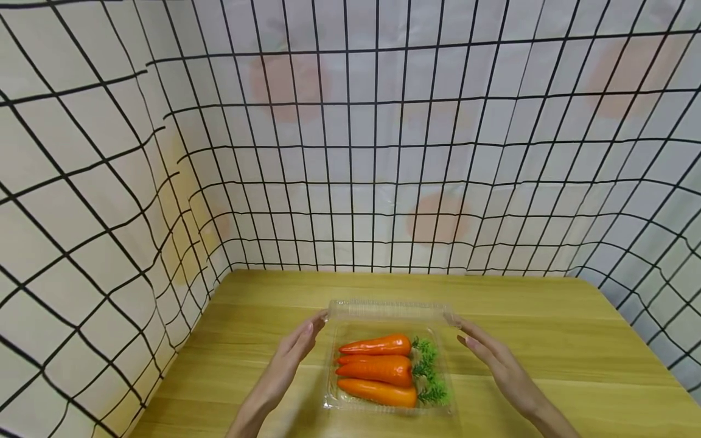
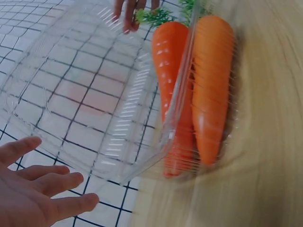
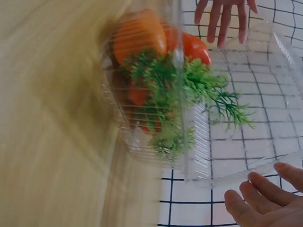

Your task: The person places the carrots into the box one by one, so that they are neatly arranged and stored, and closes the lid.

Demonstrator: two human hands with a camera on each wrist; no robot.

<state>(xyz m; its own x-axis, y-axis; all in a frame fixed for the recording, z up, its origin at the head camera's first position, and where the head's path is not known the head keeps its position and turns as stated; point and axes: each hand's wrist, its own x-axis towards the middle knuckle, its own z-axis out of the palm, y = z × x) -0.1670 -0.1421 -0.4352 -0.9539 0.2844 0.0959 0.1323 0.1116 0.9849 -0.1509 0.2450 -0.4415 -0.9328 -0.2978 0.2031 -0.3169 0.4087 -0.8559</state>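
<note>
A clear plastic clamshell box point(image 1: 328, 389) sits before me with its hinged lid point(image 1: 390, 309) raised at the far side. Several orange carrots point(image 1: 378, 370) lie side by side in it, tips to the left, with frilly green tops point(image 1: 428, 365) on the right. My left hand point(image 1: 290, 356) is at the lid's left side, fingers extended, fingertips right by its edge. On the opposite side my right hand point(image 1: 501, 362) mirrors it, fingertips at the lid's right corner. In the left wrist view the left fingers point(image 2: 71, 205) are spread beside the transparent lid point(image 2: 80, 90).
The box rests on a wood-grain table point(image 1: 263, 304). Behind it and on both sides stand white sheet walls point(image 1: 350, 152) with a black grid and faded orange blotches.
</note>
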